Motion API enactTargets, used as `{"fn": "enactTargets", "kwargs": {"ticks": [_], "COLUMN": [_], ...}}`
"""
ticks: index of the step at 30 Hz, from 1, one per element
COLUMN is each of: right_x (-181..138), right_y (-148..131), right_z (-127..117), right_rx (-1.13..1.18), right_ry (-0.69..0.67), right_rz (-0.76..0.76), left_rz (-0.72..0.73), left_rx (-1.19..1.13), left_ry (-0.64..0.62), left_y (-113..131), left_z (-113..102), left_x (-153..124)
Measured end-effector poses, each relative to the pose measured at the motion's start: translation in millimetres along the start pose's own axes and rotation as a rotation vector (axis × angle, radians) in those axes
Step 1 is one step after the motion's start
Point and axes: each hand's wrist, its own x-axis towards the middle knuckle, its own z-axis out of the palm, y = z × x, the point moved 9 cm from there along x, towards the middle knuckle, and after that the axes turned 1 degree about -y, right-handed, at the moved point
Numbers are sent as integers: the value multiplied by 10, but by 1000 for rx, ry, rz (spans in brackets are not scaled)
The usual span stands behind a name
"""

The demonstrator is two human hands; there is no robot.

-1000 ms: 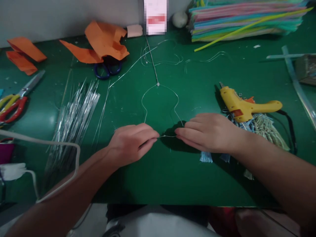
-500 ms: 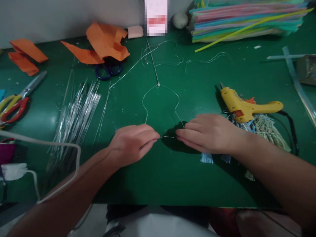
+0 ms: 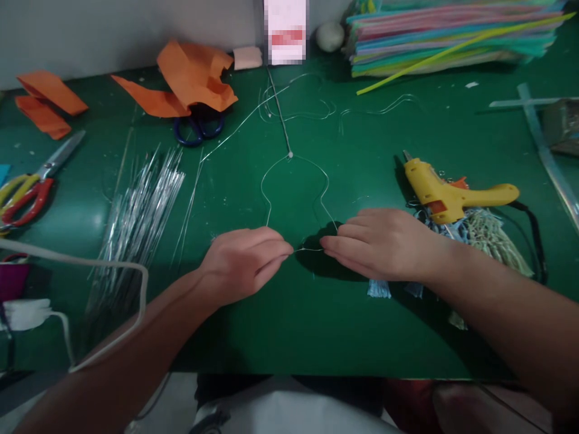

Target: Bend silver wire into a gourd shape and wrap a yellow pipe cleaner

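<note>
Head view: wire loop (image 3: 303,249), well back from the tabletop's (image 3: 289,325) front edge.
Left hand (image 3: 246,262) and right hand (image 3: 384,244) pinch its near side between fingertips; its outline matches that of a second ago, implying steady holding.

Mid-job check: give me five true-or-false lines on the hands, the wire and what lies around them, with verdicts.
1. The left hand and right hand both pinch the wire loop. True.
2. The yellow glue gun is in the right hand. False: it lies unheld, to that hand's right.
3. The red-and-yellow-handled scissors lie left of the silver strands. True.
4. The orange paper hides the blue-handled scissors completely. False: their handles show.
5. A yellow stick lies across the pastel bundle. True.
</note>
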Motion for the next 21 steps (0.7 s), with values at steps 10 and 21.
{"fn": "enactTargets", "kwargs": {"ticks": [10, 21], "right_x": [2, 0], "right_y": [1, 12], "right_z": [-4, 2], "right_rx": [17, 30], "right_ry": [6, -1], "right_rz": [4, 13], "left_rz": [4, 7], "left_rx": [1, -3], "left_ry": [11, 13], "left_y": [-1, -2], "left_z": [-6, -8], "left_x": [16, 3]}}
